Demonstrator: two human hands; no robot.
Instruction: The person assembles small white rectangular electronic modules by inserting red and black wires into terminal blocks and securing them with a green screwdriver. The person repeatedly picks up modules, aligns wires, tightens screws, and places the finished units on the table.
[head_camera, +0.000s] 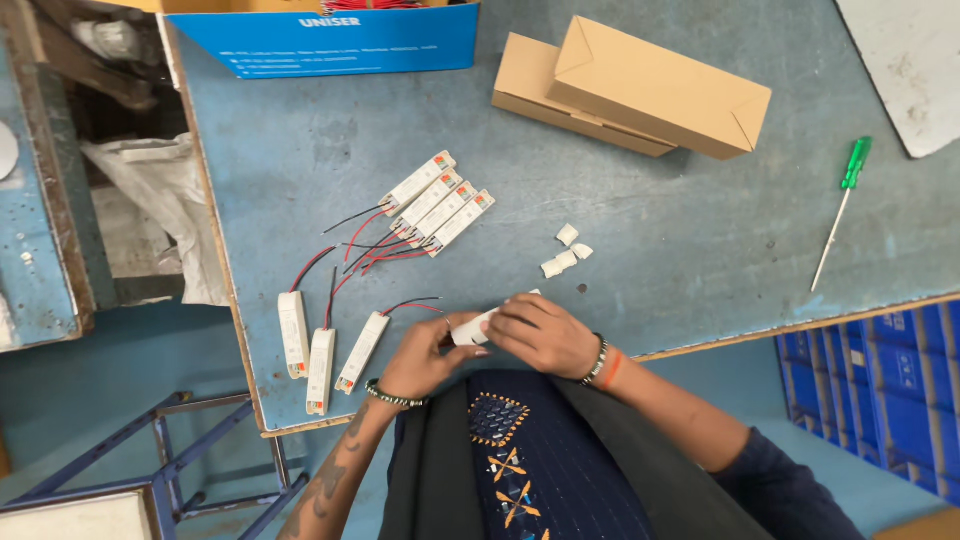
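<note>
both hands meet at the near edge of the blue worktop (620, 230), close to the body. the left hand (425, 360) is curled, its thumb and fingers pinching one end of a small white driver unit (470, 330). the right hand (545, 335) lies over the other end of that unit, fingers bent and pressed down on it, so most of the unit is hidden and only its left end shows. the unit sits just above the worktop's edge, between the two hands.

left of the hands, three white driver units with red and black wires (322, 355) lie side by side on the worktop, apart from the hands. further up, four more units (438, 205) lie packed together at a slant, their wires trailing down and left. a few small white bits (566, 250) lie near the right hand.

as for containers, two closed brown cardboard boxes (650, 90) lie at the far side, one resting partly on the other; their contents cannot be seen. a blue box (330, 40) stands at the far edge with red wires just showing at its top. a green-handled screwdriver (842, 210) lies well off to the right.
</note>
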